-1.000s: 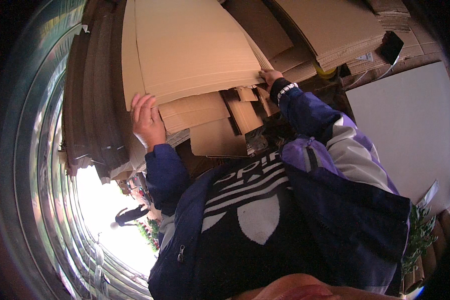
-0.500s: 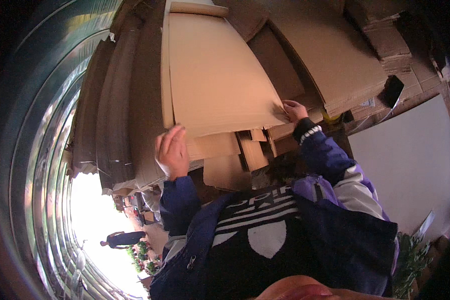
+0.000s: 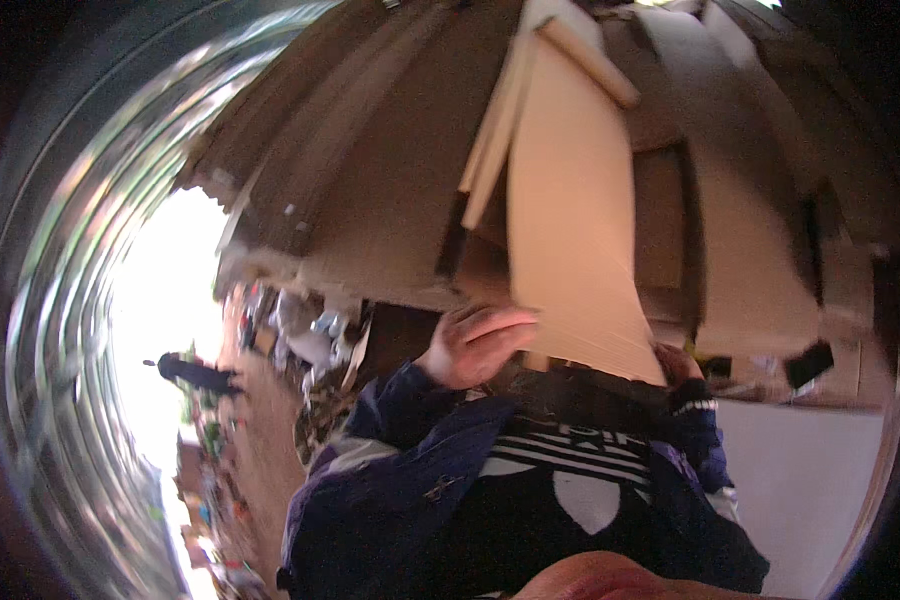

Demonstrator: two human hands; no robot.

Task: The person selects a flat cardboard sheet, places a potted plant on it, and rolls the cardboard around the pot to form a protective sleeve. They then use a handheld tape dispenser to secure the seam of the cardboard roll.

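Note:
A long tan cardboard sheet point(image 3: 575, 210) with a folded flap point(image 3: 588, 62) at its far end reaches from the stack down toward my chest. At its near left edge is my left hand point(image 3: 483, 343), fingers pressed together against the board and slightly smeared by motion. My right hand point(image 3: 678, 363) grips the near right corner; it lies in shade and its fingers are partly hidden. The sheet is tilted, its near edge just in front of my dark jacket.
Stacked brown cardboard point(image 3: 370, 190) stands to the left, and more large cardboard point(image 3: 740, 200) to the right. A pale panel point(image 3: 795, 480) is at the lower right. Far left, a person in dark clothes point(image 3: 198, 375) stands near a bright opening beside a ribbed, curved wall point(image 3: 55, 400).
My view has turned, shifting the stacks and the far person. The cardboard sheet has come nearer my body and tilted, showing narrower. Both hands have moved closer to my chest with it.

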